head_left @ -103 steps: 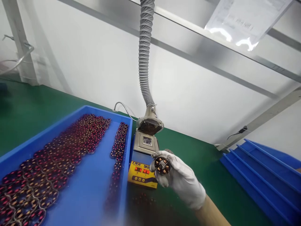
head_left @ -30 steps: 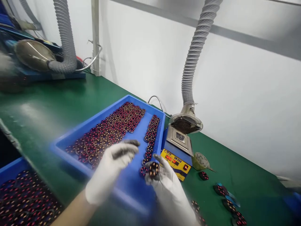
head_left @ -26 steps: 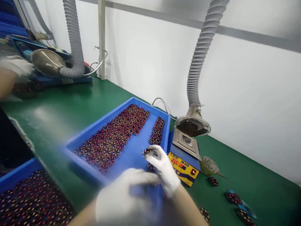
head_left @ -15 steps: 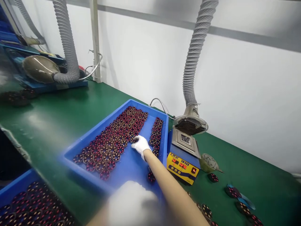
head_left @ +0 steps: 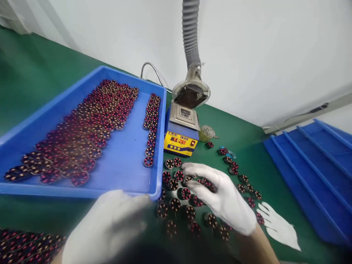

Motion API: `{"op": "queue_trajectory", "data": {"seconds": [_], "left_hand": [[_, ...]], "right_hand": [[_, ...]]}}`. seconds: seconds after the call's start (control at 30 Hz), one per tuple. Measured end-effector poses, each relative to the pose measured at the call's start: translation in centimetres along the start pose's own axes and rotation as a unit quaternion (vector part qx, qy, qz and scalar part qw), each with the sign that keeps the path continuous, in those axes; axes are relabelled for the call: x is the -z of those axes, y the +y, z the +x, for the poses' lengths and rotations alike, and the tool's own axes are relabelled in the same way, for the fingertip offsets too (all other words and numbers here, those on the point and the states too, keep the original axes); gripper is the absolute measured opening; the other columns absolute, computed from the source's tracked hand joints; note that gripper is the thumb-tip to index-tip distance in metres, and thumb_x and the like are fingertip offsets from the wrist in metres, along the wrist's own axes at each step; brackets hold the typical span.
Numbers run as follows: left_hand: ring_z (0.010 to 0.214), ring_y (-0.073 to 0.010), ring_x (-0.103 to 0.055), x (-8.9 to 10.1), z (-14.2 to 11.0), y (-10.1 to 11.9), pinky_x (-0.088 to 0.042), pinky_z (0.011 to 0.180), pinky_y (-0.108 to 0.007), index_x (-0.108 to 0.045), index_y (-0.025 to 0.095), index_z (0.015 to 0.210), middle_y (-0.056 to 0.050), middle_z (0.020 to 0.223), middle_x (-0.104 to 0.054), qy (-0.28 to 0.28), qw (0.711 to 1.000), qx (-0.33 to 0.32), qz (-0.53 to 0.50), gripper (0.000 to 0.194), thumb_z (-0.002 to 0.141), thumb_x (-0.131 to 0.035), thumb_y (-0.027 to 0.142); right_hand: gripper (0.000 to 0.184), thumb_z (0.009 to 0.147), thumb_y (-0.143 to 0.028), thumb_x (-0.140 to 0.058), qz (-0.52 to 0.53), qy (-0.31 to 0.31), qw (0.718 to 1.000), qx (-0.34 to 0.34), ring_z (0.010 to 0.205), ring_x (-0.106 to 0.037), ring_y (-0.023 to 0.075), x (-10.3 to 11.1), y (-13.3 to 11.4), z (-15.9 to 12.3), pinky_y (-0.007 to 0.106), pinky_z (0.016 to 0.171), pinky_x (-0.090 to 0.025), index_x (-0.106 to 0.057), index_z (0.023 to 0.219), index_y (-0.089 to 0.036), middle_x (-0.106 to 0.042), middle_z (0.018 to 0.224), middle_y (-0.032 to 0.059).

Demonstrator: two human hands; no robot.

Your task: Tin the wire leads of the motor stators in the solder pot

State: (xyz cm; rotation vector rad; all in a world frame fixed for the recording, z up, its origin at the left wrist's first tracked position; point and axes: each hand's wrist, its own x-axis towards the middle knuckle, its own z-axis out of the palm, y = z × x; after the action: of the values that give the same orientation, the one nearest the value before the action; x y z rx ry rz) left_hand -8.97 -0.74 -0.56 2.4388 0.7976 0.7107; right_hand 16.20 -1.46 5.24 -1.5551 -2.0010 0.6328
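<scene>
My right hand point(head_left: 220, 194), in a white glove, hovers over a cluster of loose wound motor stators point(head_left: 176, 203) on the green mat, fingers stretched out and apart, fingertips touching or just above them. My left hand point(head_left: 104, 227), also gloved and blurred, sits low by the front right corner of the blue tray point(head_left: 129, 165); its fingers cannot be made out. The tray holds several rows of red-and-copper stators point(head_left: 90, 121) and a single column point(head_left: 151, 117) along its right wall.
A yellow and blue solder pot point(head_left: 180, 135) stands right of the tray under a grey fume hose point(head_left: 191, 36). Stacked blue trays point(head_left: 316, 157) lie at the right. A spare white glove point(head_left: 280, 227) lies on the mat. More stators point(head_left: 22, 245) show at bottom left.
My right hand has drawn back out of the tray and now lies over the loose stators on the mat. The view has swung right and down.
</scene>
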Motion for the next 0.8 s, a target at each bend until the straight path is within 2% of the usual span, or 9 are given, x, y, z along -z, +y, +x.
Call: {"op": "queue_trajectory", "data": {"seconds": [0.07,0.17,0.23,0.3,0.4,0.53,0.67,0.73,0.8], "left_hand": [[0.060,-0.0067,-0.055,-0.4,0.1,1.7,-0.041,0.058,-0.020,-0.045,0.024,0.100,0.010,0.070,-0.059,0.023,0.998,-0.052,0.000,0.017,0.091,-0.031,0.019],[0.069,-0.0097,-0.058,-2.7,-0.3,3.3,-0.042,0.059,-0.024,-0.049,0.024,0.094,0.008,0.088,-0.063,-0.013,0.998,-0.014,0.055,0.019,0.080,-0.042,0.013],[0.066,-0.0165,-0.056,-4.9,-1.3,3.3,-0.043,0.061,-0.031,-0.051,0.026,0.104,0.005,0.082,-0.062,-0.122,0.989,0.035,0.076,0.034,0.073,-0.053,0.011],[0.065,-0.0207,-0.054,-6.9,-2.3,2.7,-0.045,0.061,-0.038,-0.043,0.024,0.124,0.000,0.076,-0.058,-0.214,0.965,0.066,0.136,0.050,0.077,-0.047,0.008],[0.069,-0.0219,-0.053,-9.1,-3.2,1.9,-0.044,0.065,-0.041,-0.036,0.019,0.133,-0.005,0.080,-0.055,-0.241,0.947,0.063,0.205,0.055,0.079,-0.042,0.008],[0.068,-0.0235,-0.052,-10.3,-2.9,2.0,-0.044,0.062,-0.042,-0.048,0.021,0.123,-0.004,0.080,-0.053,-0.222,0.944,0.101,0.223,0.044,0.081,-0.044,0.008],[0.071,-0.0210,-0.057,-9.4,-1.9,3.2,-0.048,0.065,-0.041,-0.058,0.019,0.105,-0.003,0.082,-0.060,-0.196,0.953,0.149,0.179,0.035,0.079,-0.041,0.001],[0.071,-0.0193,-0.060,-7.9,-1.4,4.1,-0.051,0.065,-0.039,-0.060,0.021,0.096,-0.001,0.085,-0.064,-0.137,0.974,0.154,0.099,0.028,0.078,-0.046,0.004],[0.065,-0.0184,-0.062,-6.5,-0.9,5.0,-0.051,0.053,-0.032,-0.061,0.022,0.088,0.002,0.081,-0.066,-0.056,0.989,0.140,0.010,0.026,0.073,-0.048,0.004]], "right_hand": [[0.019,0.078,-0.019,-0.061,-0.001,0.068,0.997,-0.027,0.095,-0.065,0.0182,0.3,1.1,-3.7,0.030,0.082,-0.052,-0.067,0.095,-0.026,-0.069,0.105,0.0024],[0.018,0.078,-0.019,-0.062,0.064,0.267,0.958,-0.089,0.091,-0.066,0.0193,-1.1,2.5,-7.7,0.031,0.079,-0.054,-0.068,0.093,-0.026,-0.070,0.101,0.0027],[0.015,0.078,-0.018,-0.064,0.128,0.381,0.907,-0.128,0.086,-0.067,0.0199,-2.6,2.9,-9.2,0.031,0.076,-0.055,-0.068,0.091,-0.023,-0.071,0.096,0.0033],[0.014,0.077,-0.019,-0.064,0.181,0.422,0.875,-0.155,0.083,-0.068,0.0208,-4.1,2.9,-9.9,0.033,0.075,-0.056,-0.069,0.091,-0.021,-0.072,0.093,0.0044],[0.015,0.077,-0.020,-0.064,0.208,0.397,0.877,-0.170,0.085,-0.068,0.0231,-5.5,2.7,-10.3,0.036,0.076,-0.056,-0.068,0.091,-0.019,-0.072,0.093,0.0063],[0.014,0.080,-0.019,-0.061,0.149,0.321,0.923,-0.148,0.086,-0.068,0.0225,-5.9,2.2,-10.6,0.036,0.076,-0.057,-0.067,0.091,-0.022,-0.071,0.095,0.0053],[0.023,0.079,-0.020,-0.061,-0.035,0.175,0.984,0.015,0.098,-0.064,0.0238,-6.2,2.1,-10.8,0.041,0.086,-0.053,-0.064,0.101,-0.026,-0.068,0.106,0.0055],[0.033,0.079,-0.021,-0.060,-0.134,0.126,0.977,0.107,0.103,-0.062,0.0235,-6.9,2.6,-10.7,0.040,0.090,-0.051,-0.061,0.111,-0.029,-0.067,0.110,0.0043],[0.040,0.081,-0.022,-0.058,-0.172,0.141,0.964,0.145,0.100,-0.064,0.0210,-7.8,3.1,-10.6,0.033,0.087,-0.054,-0.055,0.119,-0.033,-0.067,0.110,0.0026]]}}
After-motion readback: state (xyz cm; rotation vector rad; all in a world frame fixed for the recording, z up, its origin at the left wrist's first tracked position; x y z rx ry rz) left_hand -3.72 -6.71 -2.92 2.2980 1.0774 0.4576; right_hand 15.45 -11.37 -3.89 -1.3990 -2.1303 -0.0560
